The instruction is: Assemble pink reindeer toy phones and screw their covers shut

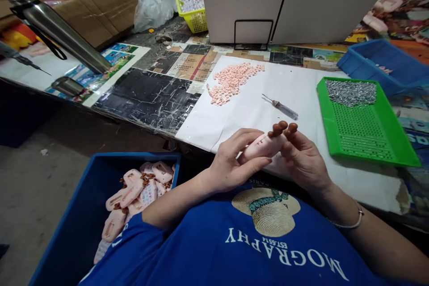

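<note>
Both hands hold a pale pink plastic toy phone [266, 146] with brown rounded knobs at its far end, just off the table's front edge. My left hand [234, 161] wraps round its body, thumb laid along the near side. On the other side, the fingers of my right hand [303, 158] are closed at the knobbed end; their tips are partly hidden. Beyond the hands, a screwdriver [284, 109] with a clear handle lies on white paper [204, 120]. Farther back is a spread of small pink plastic pieces [233, 81].
At my left, a blue bin [75, 205] contains several similar pink toys [132, 187]. A green tray [398, 143] with silvery metal pieces [351, 91] sits right, by a blue basket [385, 62]. Behind stand a large carton [301, 4] and a yellow basket [196, 22]. A steel flask [67, 31] leans left.
</note>
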A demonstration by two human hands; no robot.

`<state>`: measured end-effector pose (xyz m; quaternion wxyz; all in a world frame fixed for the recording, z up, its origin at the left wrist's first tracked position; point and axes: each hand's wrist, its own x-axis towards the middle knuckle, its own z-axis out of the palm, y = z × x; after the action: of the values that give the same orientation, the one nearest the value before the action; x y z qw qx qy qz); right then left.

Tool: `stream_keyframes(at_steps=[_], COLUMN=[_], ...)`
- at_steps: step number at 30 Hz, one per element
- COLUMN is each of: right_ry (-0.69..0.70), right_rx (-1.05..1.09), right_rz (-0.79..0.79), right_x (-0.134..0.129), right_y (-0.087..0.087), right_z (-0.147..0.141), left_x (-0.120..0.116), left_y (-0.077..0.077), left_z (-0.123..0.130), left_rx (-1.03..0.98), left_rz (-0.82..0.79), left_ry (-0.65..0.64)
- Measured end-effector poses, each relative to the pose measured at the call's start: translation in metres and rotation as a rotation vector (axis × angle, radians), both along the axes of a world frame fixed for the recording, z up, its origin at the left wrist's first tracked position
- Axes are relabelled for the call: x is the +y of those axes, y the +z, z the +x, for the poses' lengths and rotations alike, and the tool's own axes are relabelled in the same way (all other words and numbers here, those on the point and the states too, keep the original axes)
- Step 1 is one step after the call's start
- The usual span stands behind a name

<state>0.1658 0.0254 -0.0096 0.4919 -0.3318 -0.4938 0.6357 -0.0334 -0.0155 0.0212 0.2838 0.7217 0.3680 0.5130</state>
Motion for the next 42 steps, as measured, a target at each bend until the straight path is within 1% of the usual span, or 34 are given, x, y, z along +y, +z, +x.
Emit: stream_keyframes(at_steps=[2, 4, 6, 7, 9, 12, 13, 15, 18, 20, 22, 23, 25, 27, 29, 31, 33, 36, 38, 39, 40, 42], right_ry=[-0.005, -0.014, -0.047, -0.073, -0.114, -0.113, -0.105, -0.099, -0.142, -0.249, -0.365, -0.395, -0.372, -0.276, -0.191, -0.159, -0.164, -0.16, -0.157, -0.17, -0.189, -0.31], right_rx=[-0.017, -0.069, -0.128, -0.159, -0.247, -0.422, -0.464, -0.505, -0.494, -0.488, -0.567, -0.635, -0.771, -0.92, -1.104, -1.262, -1.315, -1.312, -1.3, -1.268, -1.228, -1.105], right_rz=[0.028, 0.095, 0.207, 0.285, 0.476, 0.746, 0.795, 0.824, 0.756, 0.691, 0.663, 0.666, 0.686, 0.705, 0.712, 0.715, 0.716, 0.729, 0.747, 0.781, 0.827, 0.971], right_x=[0.0, 0.0, -0.001, -0.001, -0.001, -0.002, -0.002, -0.001, 0.004, 0.011, 0.024, 0.031, 0.048, 0.065, 0.081, 0.093, 0.103, 0.11, 0.106, 0.101, 0.093, 0.071], right_y=[-0.002, -0.001, 0.001, 0.002, 0.006, 0.012, 0.013, 0.017, 0.024, 0.029, 0.032, 0.033, 0.031, 0.024, 0.015, 0.005, -0.004, -0.012, -0.009, -0.004, 0.003, 0.025], right_z=[0.003, 0.007, 0.011, 0.013, 0.017, 0.02, 0.02, 0.02, 0.026, 0.034, 0.043, 0.047, 0.052, 0.051, 0.046, 0.039, 0.032, 0.022, 0.018, 0.018, 0.02, 0.033], left_x=[-0.001, -0.001, -0.001, -0.001, 0.001, 0.003, 0.003, 0.002, 0.0, 0.0, 0.004, 0.006, 0.012, 0.017, 0.019, 0.019, 0.018, 0.019, 0.02, 0.021, 0.021, 0.022], left_y=[0.004, 0.007, 0.011, 0.012, 0.016, 0.021, 0.022, 0.024, 0.025, 0.023, 0.019, 0.016, 0.009, 0.002, -0.003, -0.005, -0.007, -0.01, -0.011, -0.012, -0.012, -0.01], left_z=[0.0, -0.001, -0.003, -0.003, -0.004, -0.002, -0.001, -0.001, -0.007, -0.014, -0.022, -0.025, -0.027, -0.025, -0.02, -0.014, -0.009, -0.003, -0.002, -0.001, 0.0, 0.001], left_rx=[0.096, 0.235, 0.373, 0.427, 0.49, 0.486, 0.464, 0.39, 0.188, -0.038, -0.353, -0.515, -0.771, -0.899, -0.951, -0.949, -0.92, -0.881, -0.868, -0.866, -0.868, -0.875], left_rz=[0.066, 0.167, 0.27, 0.294, 0.275, 0.148, 0.098, 0.013, -0.133, -0.298, -0.505, -0.595, -0.727, -0.808, -0.861, -0.881, -0.872, -0.843, -0.835, -0.838, -0.848, -0.886], left_ry=[0.031, 0.085, 0.149, 0.173, 0.186, 0.162, 0.15, 0.126, 0.126, 0.15, 0.15, 0.143, 0.133, 0.139, 0.135, 0.126, 0.123, 0.132, 0.136, 0.135, 0.131, 0.124])
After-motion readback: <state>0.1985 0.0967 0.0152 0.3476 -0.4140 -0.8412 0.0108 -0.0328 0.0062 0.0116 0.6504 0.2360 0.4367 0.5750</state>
